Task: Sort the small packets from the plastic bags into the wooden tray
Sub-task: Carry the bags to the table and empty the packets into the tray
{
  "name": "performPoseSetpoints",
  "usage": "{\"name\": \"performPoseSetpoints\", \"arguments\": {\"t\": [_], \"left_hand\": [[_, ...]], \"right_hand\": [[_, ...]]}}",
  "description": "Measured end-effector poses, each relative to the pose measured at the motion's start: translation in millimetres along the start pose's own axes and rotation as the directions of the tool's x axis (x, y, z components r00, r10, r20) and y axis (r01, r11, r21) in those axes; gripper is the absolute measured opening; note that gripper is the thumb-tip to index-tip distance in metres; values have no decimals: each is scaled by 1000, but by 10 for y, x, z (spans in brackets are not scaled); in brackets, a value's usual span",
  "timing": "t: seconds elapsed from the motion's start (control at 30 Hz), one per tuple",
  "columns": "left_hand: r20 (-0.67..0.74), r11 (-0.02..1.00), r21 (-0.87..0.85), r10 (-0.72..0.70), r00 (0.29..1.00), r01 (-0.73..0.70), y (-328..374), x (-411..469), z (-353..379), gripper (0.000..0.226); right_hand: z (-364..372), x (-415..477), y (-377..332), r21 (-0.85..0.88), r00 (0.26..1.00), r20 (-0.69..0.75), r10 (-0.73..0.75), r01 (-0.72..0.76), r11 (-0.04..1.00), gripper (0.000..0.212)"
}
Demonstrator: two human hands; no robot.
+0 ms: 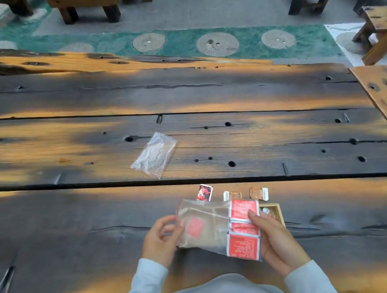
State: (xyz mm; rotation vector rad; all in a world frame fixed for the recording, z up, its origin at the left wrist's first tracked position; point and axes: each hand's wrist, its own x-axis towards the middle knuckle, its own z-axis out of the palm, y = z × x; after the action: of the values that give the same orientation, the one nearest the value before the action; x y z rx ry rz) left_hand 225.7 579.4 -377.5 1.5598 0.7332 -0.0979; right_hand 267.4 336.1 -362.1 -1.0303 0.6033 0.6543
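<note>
Just left of the small light wooden tray (pixel 279 211), left hand (pixel 161 239) pinches the edge of a clear plastic bag (pixel 204 228); right hand (pixel 277 239) has fingers clamped on the strip of red-and-white packets (pixel 243 230) at its other end. Three small loose packets (pixel 232 195) lie just beyond the tray.

- worktop (pixel 206 92): heavy wood planks running left to right, charred dark with worn orange patches; open gaps between planks, scattered round holes and cracks.
- clear plastic bag (pixel 154 155): flat on the middle plank, skewed, looks empty, red strip along its near end.
- red-black packet (pixel 204 192): on the near plank, just this side of the gap.
- brown packet (pixel 233 195) and second brown packet (pixel 259 192): same row, right of the red-black one, slightly apart from each other.
- wooden tray (pixel 280 212): pale wood, just nearer than the brown packets; only its right corner shows, with a small packet inside.
</note>
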Motion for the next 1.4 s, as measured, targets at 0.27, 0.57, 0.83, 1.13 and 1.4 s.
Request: {"name": "performPoseSetpoints", "arguments": {"t": [0.27, 0.57, 0.83, 1.13, 1.4], "left_hand": [[27, 994, 104, -32, 999, 29, -222, 296, 93, 10], [19, 991, 116, -66, 998, 63, -494, 484, 146, 27], [37, 993, 63, -97, 995, 95, -589, 460, 221, 8], [31, 989, 93, -117, 993, 114, -671, 497, 218, 23], [32, 989, 107, -108, 994, 104, -706, 491, 228, 20]], "right_hand": [[52, 88, 12, -205, 999, -24, -38, 33, 978, 30], [-27, 190, 92, -392, 993, -87, -74, 34, 919, 29], [-125, 210, 98, -437, 995, -94, -40, -5, 899, 37], [-111, 173, 78, -463, 994, -80, -80, 34, 886, 36], [-51, 188, 134, -483, 982, -130, -136, 57, 874, 23]]}}
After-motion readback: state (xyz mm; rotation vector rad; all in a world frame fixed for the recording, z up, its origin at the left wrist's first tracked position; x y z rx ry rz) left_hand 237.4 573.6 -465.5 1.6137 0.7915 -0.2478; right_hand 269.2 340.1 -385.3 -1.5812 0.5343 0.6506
